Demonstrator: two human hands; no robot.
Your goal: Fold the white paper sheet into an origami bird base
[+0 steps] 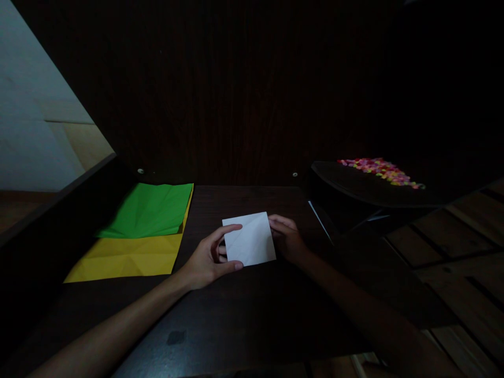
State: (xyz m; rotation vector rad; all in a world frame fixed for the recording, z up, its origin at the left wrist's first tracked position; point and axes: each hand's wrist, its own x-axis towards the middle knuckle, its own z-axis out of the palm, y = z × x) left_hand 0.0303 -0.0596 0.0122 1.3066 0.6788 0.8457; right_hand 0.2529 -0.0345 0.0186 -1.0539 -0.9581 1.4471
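Note:
A small, nearly square piece of white paper with faint crease lines is held up over the dark wooden surface. My left hand grips its left side, with thumb and index finger on the front face and other fingers behind. At the paper's right edge is my right hand, its fingers curled and partly hidden behind the sheet. To the left lie a creased green sheet and, beneath it, a creased yellow sheet.
A dark upright board rises behind the work surface. A low dark side panel borders the left. At the right, a curved dark shelf bears a cluster of small colourful pieces. Wooden slats show at far right.

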